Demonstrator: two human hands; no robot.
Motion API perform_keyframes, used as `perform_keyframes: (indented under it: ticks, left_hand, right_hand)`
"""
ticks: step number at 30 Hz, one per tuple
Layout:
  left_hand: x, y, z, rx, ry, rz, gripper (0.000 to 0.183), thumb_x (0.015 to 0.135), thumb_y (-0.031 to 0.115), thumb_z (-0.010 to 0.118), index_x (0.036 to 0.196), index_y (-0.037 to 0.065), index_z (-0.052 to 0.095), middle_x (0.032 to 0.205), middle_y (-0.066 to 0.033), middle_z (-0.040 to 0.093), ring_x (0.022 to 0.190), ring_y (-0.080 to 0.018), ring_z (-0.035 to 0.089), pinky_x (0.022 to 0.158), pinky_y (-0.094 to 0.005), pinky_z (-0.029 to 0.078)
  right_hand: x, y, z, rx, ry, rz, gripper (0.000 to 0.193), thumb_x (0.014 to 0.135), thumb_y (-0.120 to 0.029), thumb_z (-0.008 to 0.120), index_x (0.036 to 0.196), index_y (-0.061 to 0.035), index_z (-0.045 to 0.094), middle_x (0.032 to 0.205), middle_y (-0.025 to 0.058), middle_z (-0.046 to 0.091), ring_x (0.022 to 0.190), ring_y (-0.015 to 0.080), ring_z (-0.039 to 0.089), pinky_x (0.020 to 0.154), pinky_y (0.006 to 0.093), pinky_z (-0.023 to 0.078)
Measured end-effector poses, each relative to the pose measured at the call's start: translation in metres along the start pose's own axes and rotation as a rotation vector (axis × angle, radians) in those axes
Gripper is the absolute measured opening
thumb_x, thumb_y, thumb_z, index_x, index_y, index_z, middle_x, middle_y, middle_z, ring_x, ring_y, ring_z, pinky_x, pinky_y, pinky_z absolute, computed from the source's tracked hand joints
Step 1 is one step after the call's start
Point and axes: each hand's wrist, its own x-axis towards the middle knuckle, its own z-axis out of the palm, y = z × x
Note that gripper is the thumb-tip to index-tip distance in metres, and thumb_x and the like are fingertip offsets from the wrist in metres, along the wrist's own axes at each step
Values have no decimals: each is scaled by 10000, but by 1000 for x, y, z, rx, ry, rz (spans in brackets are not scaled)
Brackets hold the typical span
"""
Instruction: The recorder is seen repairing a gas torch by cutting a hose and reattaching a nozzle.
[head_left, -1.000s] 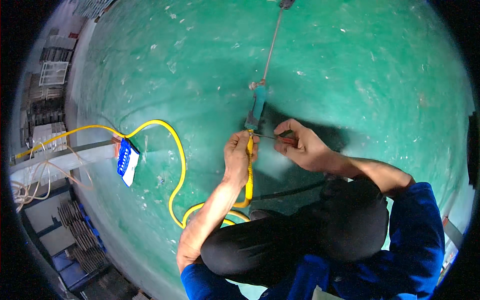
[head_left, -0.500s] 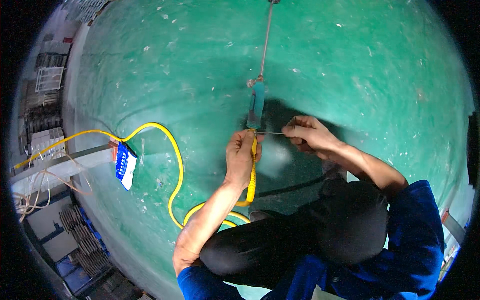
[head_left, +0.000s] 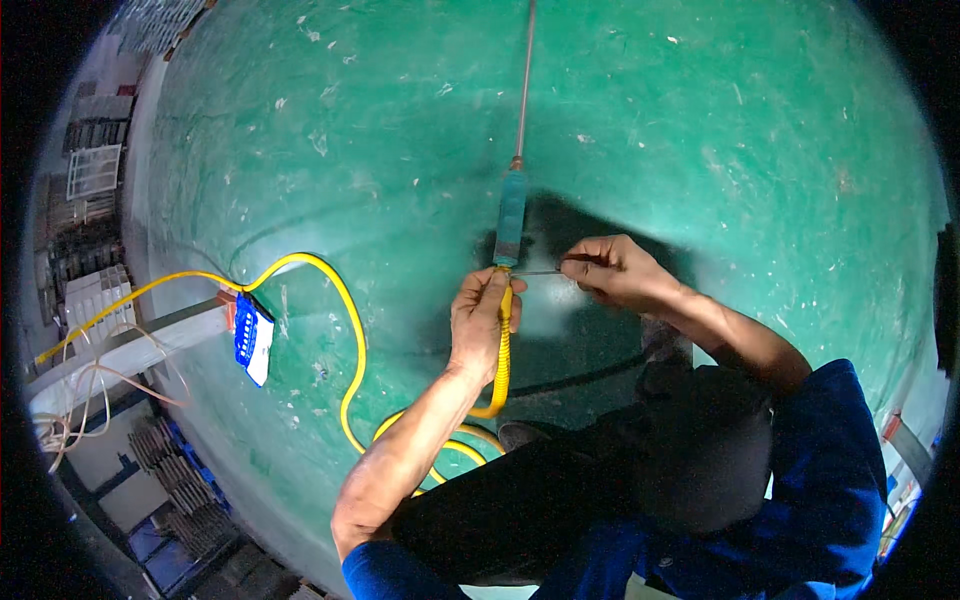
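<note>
My left hand [head_left: 480,318] is closed around the end of a yellow hose [head_left: 502,370], just below a teal handle [head_left: 511,205]. From the handle's far end a long thin metal rod [head_left: 525,90] runs away toward the top of the view. A thin, straight metal shaft or wire [head_left: 543,272] spans sideways from the hose joint to my right hand [head_left: 618,272], whose thumb and fingers pinch its outer end. Whether that piece is a tool or a wire, I cannot make out. My left fingers partly cover the joint.
Loops of the hose lie on the green floor [head_left: 400,210] and pass over a pale beam [head_left: 150,345] at left. A blue and white packet [head_left: 253,338] hangs by the beam's end. Thin pale tubing [head_left: 85,400] tangles there. Stacked dark parts [head_left: 180,465] stand lower left. My bent knees are close below.
The handle and both hands appear slightly lower in the view. The hold on the hose and the pinch on the thin metal piece stay the same.
</note>
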Motion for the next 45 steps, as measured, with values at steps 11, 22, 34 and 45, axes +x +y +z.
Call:
perform_keyframes:
  ticks: [11,22,34,45]
  left_hand:
    - [10,-15,18,-40,54,14,170,985,202,564,1046,44,577,927,-122,658,625,-110,548,518,-229,447]
    - [13,-23,35,-46,133,-20,224,970,225,593,1071,25,605,956,-120,681,645,-96,568,536,-224,457]
    - [15,-23,45,-74,168,3,214,960,210,599,1047,18,634,931,-110,698,645,-101,588,537,-215,443]
    - [20,-27,49,-36,213,27,238,941,216,646,1008,-11,667,881,-86,703,625,-67,549,530,-202,402]
  right_hand:
    - [3,7,-22,427,-178,295,202,933,-248,635,919,-50,599,653,-15,529,498,92,462,438,248,365]
    - [2,18,-35,-669,81,-817,156,855,-67,678,973,-21,588,785,132,610,661,340,620,585,402,512]
    - [6,4,-38,75,-56,167,176,911,-182,668,841,-29,617,738,-16,562,599,48,486,463,214,352]
    - [6,16,-47,-815,121,-921,124,835,-91,684,933,-23,651,862,95,630,673,263,616,559,366,504]
